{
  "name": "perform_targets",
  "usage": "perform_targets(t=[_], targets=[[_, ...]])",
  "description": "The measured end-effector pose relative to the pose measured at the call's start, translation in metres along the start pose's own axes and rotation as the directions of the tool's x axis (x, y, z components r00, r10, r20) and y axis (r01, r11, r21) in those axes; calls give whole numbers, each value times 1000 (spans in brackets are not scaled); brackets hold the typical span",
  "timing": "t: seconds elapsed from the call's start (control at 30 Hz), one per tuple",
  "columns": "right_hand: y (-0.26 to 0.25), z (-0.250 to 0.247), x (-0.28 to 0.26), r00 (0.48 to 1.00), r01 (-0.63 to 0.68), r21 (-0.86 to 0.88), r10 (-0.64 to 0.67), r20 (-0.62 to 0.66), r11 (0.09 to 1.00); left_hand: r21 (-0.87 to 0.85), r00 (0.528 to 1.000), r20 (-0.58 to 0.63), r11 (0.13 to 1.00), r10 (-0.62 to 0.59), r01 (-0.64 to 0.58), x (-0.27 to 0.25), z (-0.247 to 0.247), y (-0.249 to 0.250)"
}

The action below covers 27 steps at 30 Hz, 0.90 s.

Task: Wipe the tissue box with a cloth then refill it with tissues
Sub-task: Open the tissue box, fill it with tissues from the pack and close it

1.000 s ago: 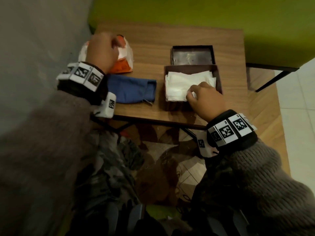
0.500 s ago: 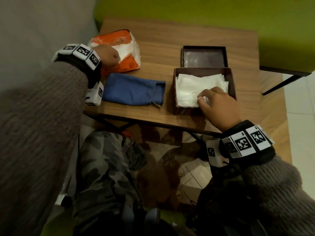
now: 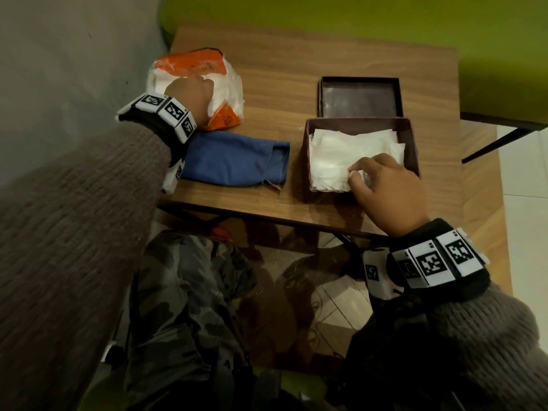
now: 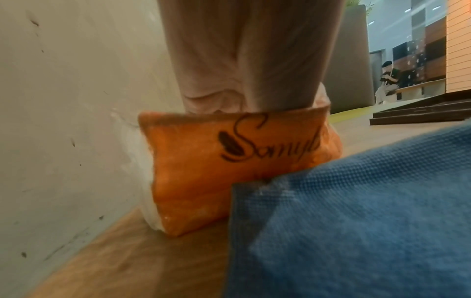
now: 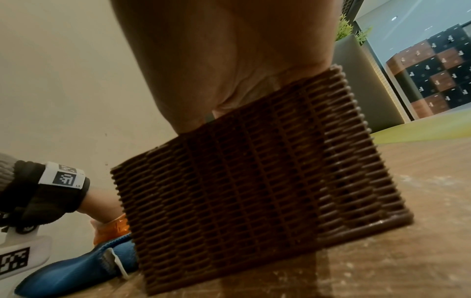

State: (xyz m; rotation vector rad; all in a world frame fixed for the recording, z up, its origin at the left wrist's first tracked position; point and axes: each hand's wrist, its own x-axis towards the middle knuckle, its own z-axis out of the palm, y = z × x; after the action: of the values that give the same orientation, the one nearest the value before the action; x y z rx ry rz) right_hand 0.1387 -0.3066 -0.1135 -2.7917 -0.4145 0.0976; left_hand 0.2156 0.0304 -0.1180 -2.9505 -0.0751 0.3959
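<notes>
The orange tissue pack (image 4: pixel 229 161) has a dark curly word on its side. It reads "Samyb" or close to it, and the end is cut off by the blue cloth (image 4: pixel 356 221). A small dark feather sits just left of the word. The wrist bands (image 3: pixel 430 262) carry black and white square codes, with tiny letters too small to read.

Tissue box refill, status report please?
Left hand gripping orange tissue pack. Right hand pinching tissues inside open tissue box. Lid off behind; blue cloth clear.
</notes>
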Motion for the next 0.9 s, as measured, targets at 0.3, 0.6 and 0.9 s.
perform_targets(t=[0.3, 0.6, 0.9], targets=[[0, 2, 0, 1000, 1, -11, -1, -7, 1000, -184, 973, -231, 982, 4, -48, -1, -1, -7], [1, 1, -1, 1000, 14, -11, -14, 8, 1000, -368, 939, -311, 930, -146, 23, -15, -35, -2], [-1, 1, -1, 1000, -2, -23, 2, 12, 1000, -271, 912, -404, 961, -70, -46, -43, -72, -1]])
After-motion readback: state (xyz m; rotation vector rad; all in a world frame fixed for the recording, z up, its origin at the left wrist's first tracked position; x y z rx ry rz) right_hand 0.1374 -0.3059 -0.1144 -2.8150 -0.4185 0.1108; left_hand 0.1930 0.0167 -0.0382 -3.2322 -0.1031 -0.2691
